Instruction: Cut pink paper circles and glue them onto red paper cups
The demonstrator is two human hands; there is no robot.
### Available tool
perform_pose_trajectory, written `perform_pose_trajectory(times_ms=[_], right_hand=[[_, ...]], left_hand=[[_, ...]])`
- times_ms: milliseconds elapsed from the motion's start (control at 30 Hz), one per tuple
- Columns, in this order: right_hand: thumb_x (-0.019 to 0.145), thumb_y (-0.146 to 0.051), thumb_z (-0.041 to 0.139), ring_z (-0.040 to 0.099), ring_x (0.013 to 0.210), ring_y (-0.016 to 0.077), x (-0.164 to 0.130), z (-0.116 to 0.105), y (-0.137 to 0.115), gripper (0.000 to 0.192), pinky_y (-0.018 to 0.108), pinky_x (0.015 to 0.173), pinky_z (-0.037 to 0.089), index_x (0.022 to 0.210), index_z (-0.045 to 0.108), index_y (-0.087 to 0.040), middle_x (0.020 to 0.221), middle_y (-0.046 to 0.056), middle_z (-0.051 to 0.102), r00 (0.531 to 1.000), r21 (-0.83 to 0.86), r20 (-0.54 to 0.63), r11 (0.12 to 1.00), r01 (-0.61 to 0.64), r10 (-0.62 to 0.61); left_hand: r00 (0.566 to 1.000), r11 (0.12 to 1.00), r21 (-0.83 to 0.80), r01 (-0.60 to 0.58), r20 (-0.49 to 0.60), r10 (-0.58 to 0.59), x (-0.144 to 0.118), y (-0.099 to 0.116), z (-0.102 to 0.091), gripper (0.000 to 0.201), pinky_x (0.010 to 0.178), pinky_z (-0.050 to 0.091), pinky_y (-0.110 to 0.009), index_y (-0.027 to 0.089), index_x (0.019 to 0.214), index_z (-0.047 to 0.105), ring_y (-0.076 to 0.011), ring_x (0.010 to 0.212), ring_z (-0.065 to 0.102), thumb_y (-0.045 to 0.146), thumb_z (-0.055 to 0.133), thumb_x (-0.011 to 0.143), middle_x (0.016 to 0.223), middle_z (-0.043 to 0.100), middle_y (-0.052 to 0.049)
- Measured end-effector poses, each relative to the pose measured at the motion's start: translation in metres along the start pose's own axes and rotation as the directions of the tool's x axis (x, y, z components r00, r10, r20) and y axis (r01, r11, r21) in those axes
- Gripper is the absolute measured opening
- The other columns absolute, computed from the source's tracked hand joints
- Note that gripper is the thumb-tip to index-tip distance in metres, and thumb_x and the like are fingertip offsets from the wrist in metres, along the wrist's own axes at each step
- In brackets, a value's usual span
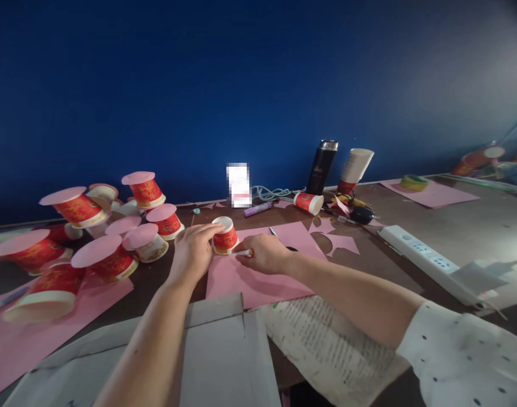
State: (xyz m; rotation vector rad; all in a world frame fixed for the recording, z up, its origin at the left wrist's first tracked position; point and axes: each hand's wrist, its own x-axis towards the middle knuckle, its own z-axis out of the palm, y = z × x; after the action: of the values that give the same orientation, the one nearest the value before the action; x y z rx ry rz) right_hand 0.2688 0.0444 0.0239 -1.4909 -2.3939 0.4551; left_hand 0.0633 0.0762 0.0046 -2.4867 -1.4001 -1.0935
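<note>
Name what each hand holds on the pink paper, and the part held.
The left hand holds the upturned red paper cup by its side; the right hand holds a pen by its barrel.

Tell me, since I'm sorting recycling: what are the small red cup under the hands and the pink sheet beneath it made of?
Small red cup: seemingly paper, white rolled rim, printed matte wall. Pink sheet: likely thin matte craft paper, lying flat, with cut-out edges.

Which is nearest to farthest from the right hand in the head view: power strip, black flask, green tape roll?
From the right hand:
1. Black flask, behind it, upright near the blue wall.
2. Power strip, out to the right on the table.
3. Green tape roll, far right, on a pink sheet.
</note>
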Motion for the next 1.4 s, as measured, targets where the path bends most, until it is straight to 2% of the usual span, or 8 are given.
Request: perform_pose_trajectory(times_ms=[167, 300, 567, 800, 1200, 1300, 1400], right_hand=[[0.08, -0.034, 0.062, 0.063, 0.071, 0.0163, -0.003, 0.002, 0.018, 0.028, 0.024, 0.061, 0.042, 0.106, 0.074, -0.032, 0.087, 0.001, 0.074, 0.992, 0.166, -0.038, 0.98, -0.109, 0.117], [0.08, -0.034, 0.064, 0.058, 0.059, 0.0137, 0.0, 0.001, 0.031, 0.028, 0.023, 0.054, 0.041, 0.104, 0.075, -0.028, 0.073, 0.001, 0.071, 0.975, 0.309, -0.023, 0.929, -0.202, 0.22], [0.077, -0.024, 0.065, 0.052, 0.05, 0.0081, 0.009, -0.007, 0.044, 0.025, 0.018, 0.048, 0.04, 0.099, 0.076, -0.02, 0.063, -0.001, 0.066, 0.969, 0.488, -0.021, 0.849, -0.205, 0.247], [0.073, -0.02, 0.067, 0.056, 0.053, 0.0083, 0.024, -0.003, 0.051, 0.025, 0.016, 0.049, 0.044, 0.096, 0.076, -0.019, 0.065, -0.001, 0.068, 0.967, 0.523, -0.02, 0.827, -0.205, 0.253], [0.072, -0.017, 0.066, 0.056, 0.054, 0.0101, 0.033, -0.009, 0.041, 0.019, 0.019, 0.049, 0.043, 0.088, 0.077, -0.017, 0.063, 0.001, 0.067, 0.959, 0.52, -0.035, 0.825, -0.222, 0.28], [0.072, -0.018, 0.067, 0.057, 0.058, 0.0104, 0.028, -0.013, 0.041, 0.019, 0.019, 0.051, 0.042, 0.089, 0.077, -0.017, 0.068, 0.001, 0.069, 0.963, 0.514, -0.073, 0.837, -0.188, 0.26], [0.078, -0.027, 0.065, 0.054, 0.056, 0.0089, 0.017, -0.019, 0.036, 0.025, 0.019, 0.05, 0.042, 0.099, 0.074, -0.017, 0.076, 0.002, 0.07, 0.935, 0.595, -0.209, 0.796, -0.112, 0.288]], left_hand=[[1.0, 1.0, 0.008, -0.012, -0.011, 0.012, 0.0, 0.0, 0.001, 0.059, 0.098, 0.046, -0.04, 0.026, 0.111, 0.069, -0.0202, 0.108, 0.062, -0.005, 0.039, 0.07, 0.117, 0.07, 0.002], [1.0, 1.0, 0.011, -0.02, -0.012, 0.02, 0.001, 0.001, 0.0, 0.059, 0.097, 0.047, -0.039, 0.025, 0.111, 0.069, -0.0197, 0.107, 0.063, -0.005, 0.039, 0.07, 0.116, 0.07, 0.002], [1.0, 1.0, 0.015, -0.012, -0.016, 0.012, 0.001, 0.005, -0.002, 0.056, 0.097, 0.046, -0.04, 0.025, 0.111, 0.069, -0.0201, 0.108, 0.063, -0.003, 0.039, 0.073, 0.116, 0.07, 0.001], [1.0, 1.0, 0.018, 0.0, 0.001, 0.0, 0.001, 0.006, -0.003, 0.056, 0.098, 0.045, -0.04, 0.025, 0.11, 0.069, -0.0203, 0.108, 0.062, -0.002, 0.038, 0.072, 0.116, 0.07, 0.002], [1.0, 1.0, 0.023, -0.012, -0.01, 0.012, 0.001, 0.005, -0.003, 0.054, 0.096, 0.046, -0.04, 0.025, 0.107, 0.07, -0.0211, 0.105, 0.063, -0.002, 0.04, 0.071, 0.113, 0.071, -0.001], [1.0, 1.0, 0.029, -0.001, -0.004, 0.001, 0.001, 0.004, -0.003, 0.053, 0.095, 0.047, -0.04, 0.025, 0.107, 0.07, -0.022, 0.105, 0.063, -0.001, 0.041, 0.071, 0.114, 0.071, -0.002], [1.0, 0.999, 0.034, 0.002, 0.005, -0.002, 0.0, 0.004, -0.004, 0.047, 0.095, 0.046, -0.041, 0.025, 0.108, 0.07, -0.0229, 0.106, 0.063, 0.003, 0.044, 0.075, 0.115, 0.07, -0.002]])
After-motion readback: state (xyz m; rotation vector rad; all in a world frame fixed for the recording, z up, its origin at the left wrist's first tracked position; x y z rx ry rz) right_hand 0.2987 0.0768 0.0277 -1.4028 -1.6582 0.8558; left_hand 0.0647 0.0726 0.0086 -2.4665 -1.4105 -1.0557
